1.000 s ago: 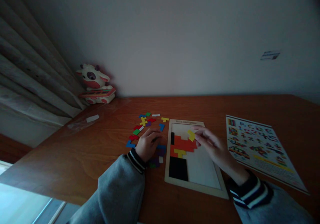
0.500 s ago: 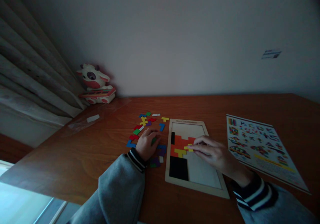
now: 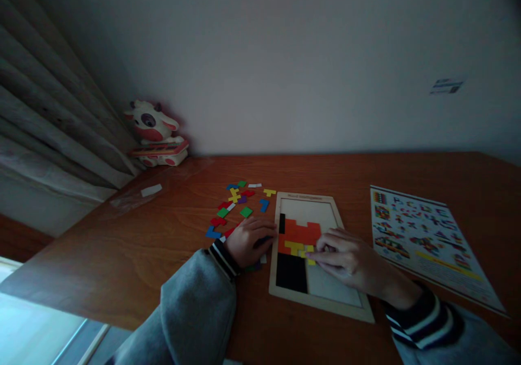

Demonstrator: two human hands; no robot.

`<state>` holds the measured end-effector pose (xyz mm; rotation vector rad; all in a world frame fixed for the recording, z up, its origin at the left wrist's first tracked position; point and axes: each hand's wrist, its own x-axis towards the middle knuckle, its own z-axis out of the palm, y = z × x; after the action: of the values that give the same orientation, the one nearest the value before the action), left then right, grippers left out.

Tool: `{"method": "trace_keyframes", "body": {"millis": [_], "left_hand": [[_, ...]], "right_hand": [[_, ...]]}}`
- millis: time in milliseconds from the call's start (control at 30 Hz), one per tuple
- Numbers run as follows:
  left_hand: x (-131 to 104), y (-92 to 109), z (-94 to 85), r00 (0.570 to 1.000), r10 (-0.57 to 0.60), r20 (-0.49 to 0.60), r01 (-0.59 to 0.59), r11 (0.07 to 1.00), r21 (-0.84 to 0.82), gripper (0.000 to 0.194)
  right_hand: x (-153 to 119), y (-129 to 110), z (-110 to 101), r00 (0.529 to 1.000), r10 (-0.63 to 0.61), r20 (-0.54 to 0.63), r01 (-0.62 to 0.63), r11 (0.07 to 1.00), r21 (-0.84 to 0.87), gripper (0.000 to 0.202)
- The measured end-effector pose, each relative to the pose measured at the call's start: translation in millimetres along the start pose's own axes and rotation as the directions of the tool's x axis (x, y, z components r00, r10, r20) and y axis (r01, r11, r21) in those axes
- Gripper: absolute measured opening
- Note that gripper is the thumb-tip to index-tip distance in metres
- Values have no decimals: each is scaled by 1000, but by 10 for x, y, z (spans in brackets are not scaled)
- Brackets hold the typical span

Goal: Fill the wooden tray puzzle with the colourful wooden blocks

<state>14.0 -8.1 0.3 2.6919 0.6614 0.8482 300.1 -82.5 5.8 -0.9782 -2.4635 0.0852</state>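
Note:
A wooden frame board lies on the table with black, orange and yellow pieces in it. My right hand pinches a yellow piece over the board's middle, beside another yellow piece that lies under the orange area. My left hand rests at the board's left edge with its fingers curled; whether it holds anything is hidden. Loose coloured pieces, among them a green one, a blue one and a yellow one, are spread beyond and beside my left hand.
A printed pattern sheet lies right of the board on the wooden table. At the back left sits a cow toy, with clear plastic wrap in front of it. A curtain hangs on the left.
My right hand has moved the yellow piece slightly toward me, lower on the board. My left hand has shifted right to the board's edge, and a green piece now lies uncovered behind it.

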Motion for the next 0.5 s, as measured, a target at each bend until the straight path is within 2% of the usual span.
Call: {"method": "trace_keyframes", "body": {"millis": [333, 500], "left_hand": [[-13, -7, 2, 999, -9, 43, 9, 1000, -1, 18], [-9, 5, -2, 999, -3, 36, 3, 1000, 7, 17]], "right_hand": [[30, -92, -67, 994, 57, 97, -61, 997, 36, 33], [37, -111, -63, 993, 75, 95, -79, 996, 38, 36]]}}
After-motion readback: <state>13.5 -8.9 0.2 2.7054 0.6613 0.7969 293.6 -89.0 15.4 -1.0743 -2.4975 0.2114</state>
